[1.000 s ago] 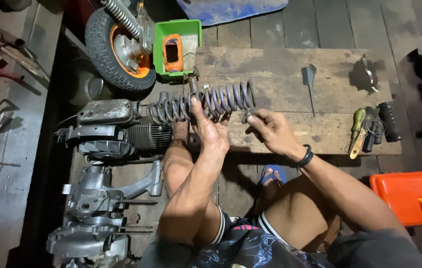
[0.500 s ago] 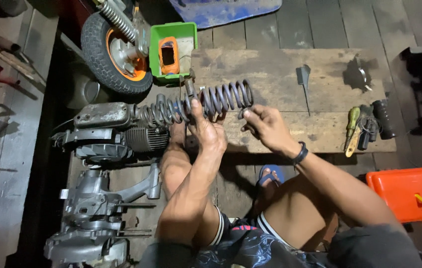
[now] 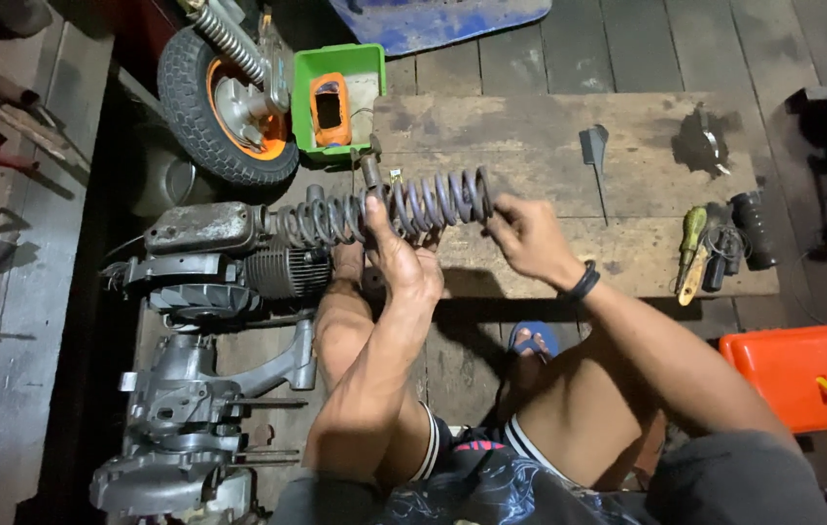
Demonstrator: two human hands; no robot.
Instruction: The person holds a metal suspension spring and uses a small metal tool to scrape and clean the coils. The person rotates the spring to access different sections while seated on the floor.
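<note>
Head view: left hand [image 3: 404,258] and right hand [image 3: 527,238] clasp coil spring [image 3: 389,206].

We've got a dark grey steel coil spring [image 3: 384,209] lying roughly horizontal over the near edge of the board, wide coils at the right end, tighter ones toward the left. A thin rod seems to poke up mid-length, though it's too dim to tell.

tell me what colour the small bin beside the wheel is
Bright green bin, with an orange object inside; head view shows it.
</note>
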